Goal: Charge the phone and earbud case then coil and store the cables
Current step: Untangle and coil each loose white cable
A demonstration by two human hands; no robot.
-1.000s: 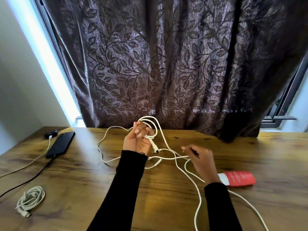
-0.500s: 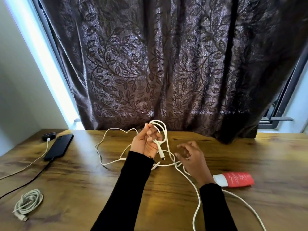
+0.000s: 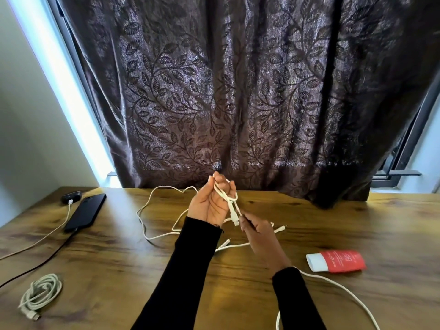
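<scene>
A person in black sleeves works over a wooden worktop (image 3: 238,294) in front of a dark leaf-patterned curtain (image 3: 238,91). At the centre of the frame the left hand (image 3: 210,206) is raised, palm toward the camera, its fingers (image 3: 217,181) curled round a few loops of white cable (image 3: 228,201); one plug end hangs down from the loops. Just right of it and lower, the right hand (image 3: 259,234) reaches up to that hanging end, its fingers drawn together at the cable as if pinching it, though motion blur makes the grip hard to confirm. The rest of the white cable trails loose over the worktop behind the hands and runs off the lower right edge. At the left of the frame a black phone (image 3: 86,211) lies with a dark lead plugged in, and beside it a small dark earbud case (image 3: 71,196) has a white lead attached. A coiled pale cable (image 3: 39,294) lies at lower left. A red tube (image 3: 337,260) lies at the right
</scene>
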